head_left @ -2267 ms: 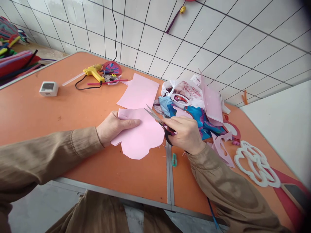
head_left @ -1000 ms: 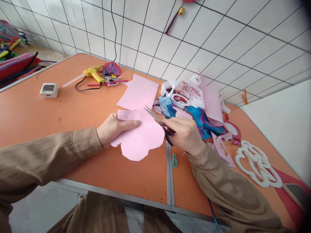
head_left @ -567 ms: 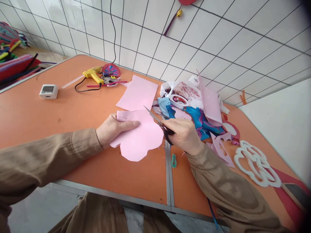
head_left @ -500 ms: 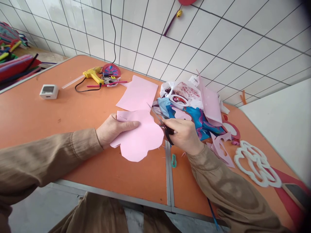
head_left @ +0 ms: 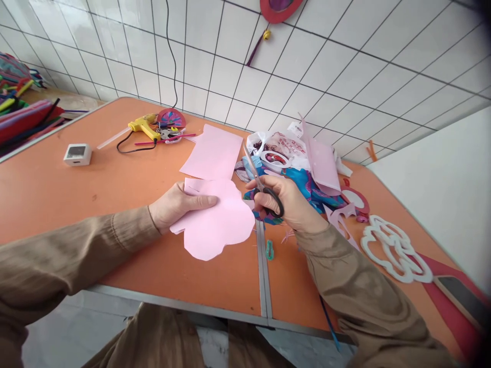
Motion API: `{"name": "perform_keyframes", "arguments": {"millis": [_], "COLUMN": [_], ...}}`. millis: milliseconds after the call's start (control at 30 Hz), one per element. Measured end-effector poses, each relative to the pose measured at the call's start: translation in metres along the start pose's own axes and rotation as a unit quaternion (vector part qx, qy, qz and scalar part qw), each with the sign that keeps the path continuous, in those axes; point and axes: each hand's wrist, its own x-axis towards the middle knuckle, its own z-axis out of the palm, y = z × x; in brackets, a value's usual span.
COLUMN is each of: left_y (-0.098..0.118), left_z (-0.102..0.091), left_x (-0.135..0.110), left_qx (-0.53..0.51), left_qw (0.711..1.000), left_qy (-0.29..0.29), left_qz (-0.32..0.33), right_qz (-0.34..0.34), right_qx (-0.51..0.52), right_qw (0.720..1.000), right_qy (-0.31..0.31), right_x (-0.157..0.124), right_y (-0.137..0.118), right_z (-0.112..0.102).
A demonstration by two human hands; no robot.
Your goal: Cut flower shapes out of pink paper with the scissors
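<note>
Left hand [head_left: 172,206]: pinches the pink scalloped sheet [head_left: 220,225] at its left edge, thumb on top.
Right hand [head_left: 293,203]: grasps the scissors [head_left: 252,166] by their black handles.
Scissors: right of the scalloped sheet, apart from it; long axis slanting, tips toward the tiled wall [head_left: 201,25], leaning left.
Scalloped sheet: lobed edge facing right and near side.
Green clip [head_left: 270,249]: near side, right of the scalloped sheet.

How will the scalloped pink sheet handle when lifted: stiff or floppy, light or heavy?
Probably light: the scalloped pink sheet looks thin. Likely stiffish: held at one side by the left hand, it shows no obvious droop. Perhaps bendable too, like the curled pink sheet.
</note>
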Motion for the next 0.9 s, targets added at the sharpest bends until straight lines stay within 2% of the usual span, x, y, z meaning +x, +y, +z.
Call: {"name": "perform_keyframes", "arguments": {"millis": [167, 267, 333, 433, 567, 733, 900], "left_y": [-0.001, -0.001, 0.0, 0.001, 0.001, -0.001, -0.002], "left_z": [0.0, 0.001, 0.002, 0.002, 0.0, -0.001, -0.002], "left_x": [-0.001, 0.0, 0.0, 0.002, 0.004, 0.007, 0.008], "left_qx": [0.018, 0.023, 0.025, 0.035, 0.05, 0.039, 0.057], "left_qw": [1.0, 1.0, 0.999, 0.998, 0.996, 0.996, 0.994], "left_qy": [0.007, 0.016, 0.025, 0.037, 0.047, 0.046, 0.057], "left_qz": [-0.002, 0.005, 0.014, 0.033, 0.054, 0.067, 0.07], "right_qz": [0.006, 0.005, -0.055, -0.119, -0.085, -0.109, -0.088], "right_qx": [-0.007, -0.098, -0.233, -0.401, -0.443, -0.521, -0.556], "right_qw": [1.0, 0.995, 0.971, 0.906, 0.892, 0.843, 0.824], "right_qy": [-0.012, -0.013, 0.024, 0.071, 0.039, 0.079, 0.074], "right_x": [0.003, 0.01, 0.013, 0.015, 0.014, 0.012, 0.01], "right_y": [0.0, 0.011, 0.018, 0.022, 0.024, 0.027, 0.024], "right_z": [-0.002, -0.001, -0.001, -0.004, -0.006, -0.001, 0.004]}}
